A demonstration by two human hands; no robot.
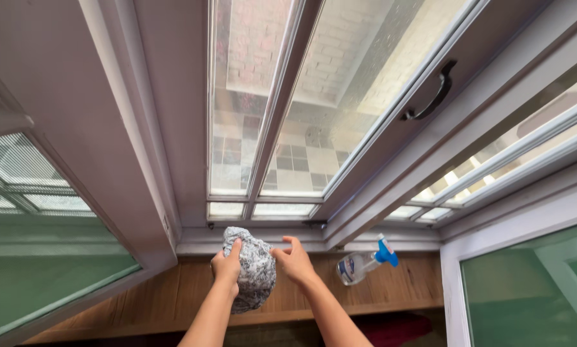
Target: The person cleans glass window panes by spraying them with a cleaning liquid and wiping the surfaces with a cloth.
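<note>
In the head view, two bare hands are reaching up from the lower centre of the frame. The left hand [226, 268] is gripping one grey-and-white patterned cloth [251, 270], its fingers curled together and clamped on the cloth's upper left edge. The right hand [293, 260] is sitting just beside the cloth's right edge, its fingers loosely bent and partly apart; whether the thumb is pinching the fabric cannot be told. The cloth is hanging bunched between the two hands, in front of the window's lower frame rail [262, 241] and above the wooden sill [173, 292].

One spray bottle [364, 263], clear with a blue trigger head, is lying tilted on the sill at centre right, near the right hand but apart from it. One dark window handle [431, 97] is sitting on the sash frame at the upper right. Two narrow frosted glass panes [237, 115] are filling the upper centre, side by side, with a brick wall showing blurred through them. Green-tinted glass [532, 289] is showing at the lower right, and more at the lower left.
</note>
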